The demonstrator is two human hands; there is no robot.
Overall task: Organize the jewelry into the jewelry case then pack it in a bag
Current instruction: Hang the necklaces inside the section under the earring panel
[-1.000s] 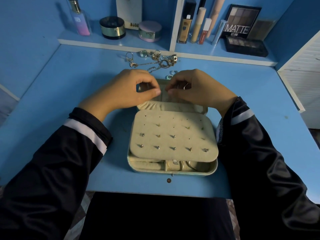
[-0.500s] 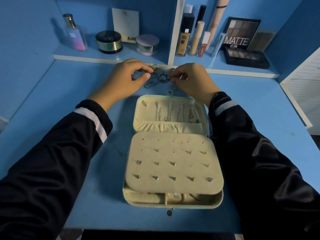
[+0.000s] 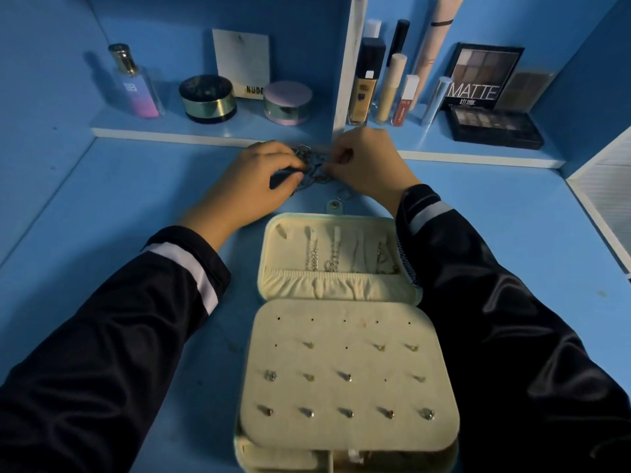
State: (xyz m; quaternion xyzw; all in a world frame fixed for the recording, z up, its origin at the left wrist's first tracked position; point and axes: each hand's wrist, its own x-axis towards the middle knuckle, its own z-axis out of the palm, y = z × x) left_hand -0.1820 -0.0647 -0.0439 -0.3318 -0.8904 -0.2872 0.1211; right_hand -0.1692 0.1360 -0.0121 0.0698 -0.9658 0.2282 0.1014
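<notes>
Both hands are at the far middle of the desk [image 3: 136, 206], just under the shelf [image 3: 211, 134] edge, working the jewelry tangle [image 3: 312, 167]. My left hand [image 3: 259, 180] is curled narrow, with thumb and fingertips closed in on the left side of the tangle. My right hand [image 3: 370, 162] is also curled tight, fingertips pinching at its right side. Exactly which chain each hand has, can't tell: too small and dark.

The jewelry case [image 3: 269, 285] lies open near me. Chains [image 3: 322, 256] already hang in the far lid half. The stud panel [image 3: 348, 380] is flapped over the near half and mostly filled. A loose ring [image 3: 344, 193] sits on the desk between the tangle and the case's far edge. No bag is in view.

Step in hand, my read: separate one piece from the tangle for the case.

How to do it well:
- Pin the bulk down with the left hand and draw one strand out slowly with the right.
- Don't yank, or the links knot tighter or drag the whole pile.
- Lift low over the desk so anything dropped stays close.
- Watch the loose ring; a sleeve could sweep it under the case.
- Hang the freed chain on a free hook in the lid and tuck its tail into the gathered pocket.
</notes>
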